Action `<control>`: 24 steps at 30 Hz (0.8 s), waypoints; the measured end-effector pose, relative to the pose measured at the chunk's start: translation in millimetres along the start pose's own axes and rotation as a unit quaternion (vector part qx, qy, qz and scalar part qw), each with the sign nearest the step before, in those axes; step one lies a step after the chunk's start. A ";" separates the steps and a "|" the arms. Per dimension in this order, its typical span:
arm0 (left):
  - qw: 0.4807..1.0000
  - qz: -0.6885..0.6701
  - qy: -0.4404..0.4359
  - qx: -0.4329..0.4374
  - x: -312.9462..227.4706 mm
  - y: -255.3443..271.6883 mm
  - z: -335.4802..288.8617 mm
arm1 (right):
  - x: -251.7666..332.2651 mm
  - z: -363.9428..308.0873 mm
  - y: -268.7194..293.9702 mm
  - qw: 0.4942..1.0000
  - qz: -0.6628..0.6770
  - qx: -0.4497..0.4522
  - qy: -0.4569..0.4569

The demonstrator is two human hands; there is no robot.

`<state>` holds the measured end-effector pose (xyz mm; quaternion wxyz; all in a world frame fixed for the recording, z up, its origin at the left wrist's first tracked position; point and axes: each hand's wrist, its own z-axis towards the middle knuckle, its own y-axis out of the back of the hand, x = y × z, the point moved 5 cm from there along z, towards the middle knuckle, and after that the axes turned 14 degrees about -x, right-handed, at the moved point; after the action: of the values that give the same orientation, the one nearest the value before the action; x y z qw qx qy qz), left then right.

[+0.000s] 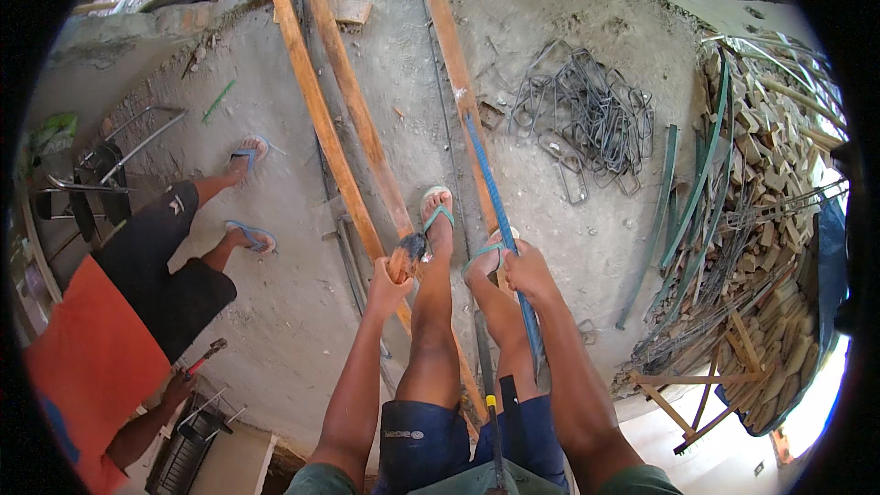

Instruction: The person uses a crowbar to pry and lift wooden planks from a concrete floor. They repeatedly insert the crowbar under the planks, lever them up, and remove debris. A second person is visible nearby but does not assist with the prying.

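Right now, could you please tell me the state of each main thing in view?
Left hand: closed, holding brown-and-black object
Right hand: closed around blue bar
Blue bar: held, slanting
Wooden beams: laid out, not stacked
Wire loops: heaped, tangled
Red-handled tool: held by co-worker

We wear a dark green top (458,479) with short sleeves (323,479), navy-blue shorts (417,445) bearing a small pale printed mark (401,434) on the left leg, and light-soled flip-flops (442,213) with pale green straps; our left hand (389,291), right hand (530,271) and forearms (352,385) are bare.
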<state>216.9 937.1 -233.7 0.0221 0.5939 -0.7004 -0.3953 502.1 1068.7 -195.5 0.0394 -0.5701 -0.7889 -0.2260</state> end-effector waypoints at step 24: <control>0.957 -0.237 0.143 0.091 -30.9 -59.3 -19.2 | 15.5 4.8 4.3 0.999 -0.029 0.017 -0.014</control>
<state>283.9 954.3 -241.3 -0.0261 0.7928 -0.5620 -0.2346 501.7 1085.4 -193.5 0.0311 -0.5495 -0.8092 -0.2054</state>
